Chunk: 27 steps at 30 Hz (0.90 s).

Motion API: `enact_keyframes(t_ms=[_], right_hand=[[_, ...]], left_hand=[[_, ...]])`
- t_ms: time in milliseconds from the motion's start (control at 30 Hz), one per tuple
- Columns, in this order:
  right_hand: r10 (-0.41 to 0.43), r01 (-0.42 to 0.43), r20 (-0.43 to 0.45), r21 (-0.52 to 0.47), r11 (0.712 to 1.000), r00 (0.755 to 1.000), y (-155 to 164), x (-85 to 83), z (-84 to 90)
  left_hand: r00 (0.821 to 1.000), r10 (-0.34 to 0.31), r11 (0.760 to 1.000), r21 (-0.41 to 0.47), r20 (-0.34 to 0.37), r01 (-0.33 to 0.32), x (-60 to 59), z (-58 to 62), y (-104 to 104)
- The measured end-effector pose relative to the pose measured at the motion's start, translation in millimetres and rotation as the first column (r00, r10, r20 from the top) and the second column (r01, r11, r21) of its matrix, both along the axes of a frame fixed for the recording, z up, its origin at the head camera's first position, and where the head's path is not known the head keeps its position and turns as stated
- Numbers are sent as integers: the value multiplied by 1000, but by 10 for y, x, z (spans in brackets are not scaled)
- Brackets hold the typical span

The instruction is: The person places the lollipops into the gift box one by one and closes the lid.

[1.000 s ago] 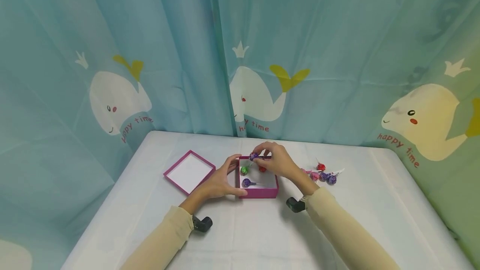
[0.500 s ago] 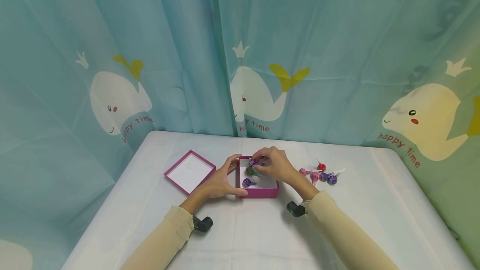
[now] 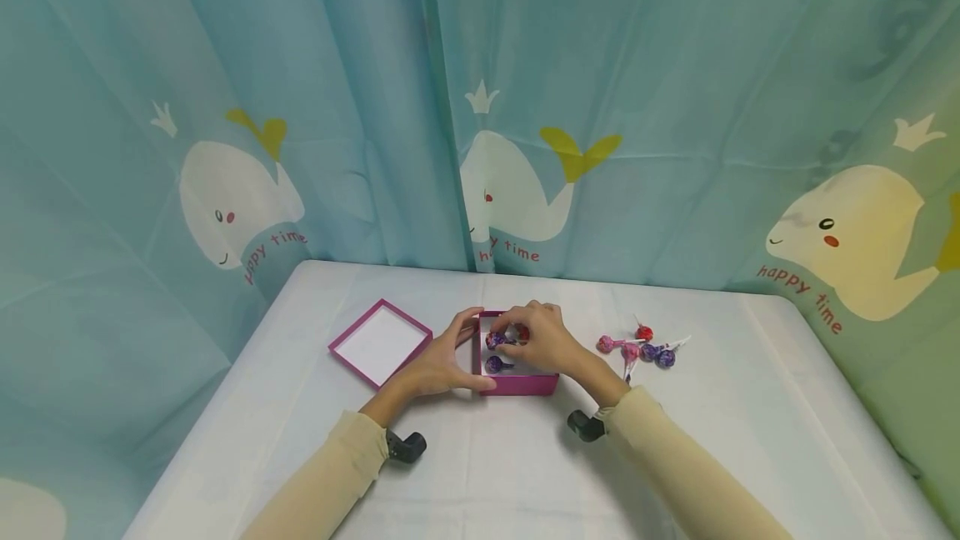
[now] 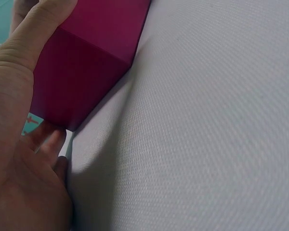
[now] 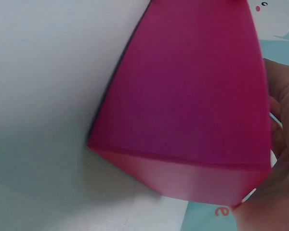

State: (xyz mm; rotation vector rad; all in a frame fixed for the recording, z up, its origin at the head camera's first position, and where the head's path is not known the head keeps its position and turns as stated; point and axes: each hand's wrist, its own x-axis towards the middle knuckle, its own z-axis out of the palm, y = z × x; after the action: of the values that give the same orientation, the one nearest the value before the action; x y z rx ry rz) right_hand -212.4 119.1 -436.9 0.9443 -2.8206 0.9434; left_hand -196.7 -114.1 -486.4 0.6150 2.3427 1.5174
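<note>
In the head view, my left hand [image 3: 442, 361] grips the left end of a magenta box [image 3: 517, 385], thumb at the front and fingers behind. The left wrist view shows the thumb on the box's wall [image 4: 82, 77]. Inside the box, my right hand [image 3: 542, 340] pinches a purple-and-red wrapped lollipop [image 3: 494, 341]; its stick is mostly hidden by the fingers. Nearer the front wall lies a purple lollipop [image 3: 493, 365]. A red lollipop [image 3: 522, 332] shows partly behind the right hand's fingers. In the right wrist view, the box's outer wall [image 5: 183, 91] fills the middle.
The magenta box lid [image 3: 381, 344] lies upturned, left of the box. To the right is a loose group of lollipops: a red one [image 3: 644, 332], pink ones [image 3: 605, 344] and purple ones [image 3: 665, 358]. A whale-print curtain [image 3: 360, 107] hangs behind the white table [image 3: 465, 473].
My right hand has lowered into the box and come nearer its front, bringing the purple-and-red lollipop along. The green lollipop has gone out of sight under it. The left hand has stayed in place.
</note>
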Motion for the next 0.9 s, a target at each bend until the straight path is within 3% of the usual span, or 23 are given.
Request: enact_keyframes(t_ms=[267, 633, 800, 900], right_hand=[[18, -18, 2, -15, 1000, 1000, 18, -2, -43], [37, -52, -92, -166, 985, 995, 152, 15, -71], [4, -27, -91, -258, 966, 996, 309, 53, -23], [-32, 10, -81, -260, 966, 996, 440, 76, 12]], left_hand=[[1000, 0, 1000, -4, -1, 0, 5, 5, -3], [1000, -9, 1000, -7, -4, 9, 7, 4, 9], [1000, -2, 1000, -16, -8, 2, 7, 5, 11], [1000, 1, 1000, -14, -9, -1, 2, 5, 10]])
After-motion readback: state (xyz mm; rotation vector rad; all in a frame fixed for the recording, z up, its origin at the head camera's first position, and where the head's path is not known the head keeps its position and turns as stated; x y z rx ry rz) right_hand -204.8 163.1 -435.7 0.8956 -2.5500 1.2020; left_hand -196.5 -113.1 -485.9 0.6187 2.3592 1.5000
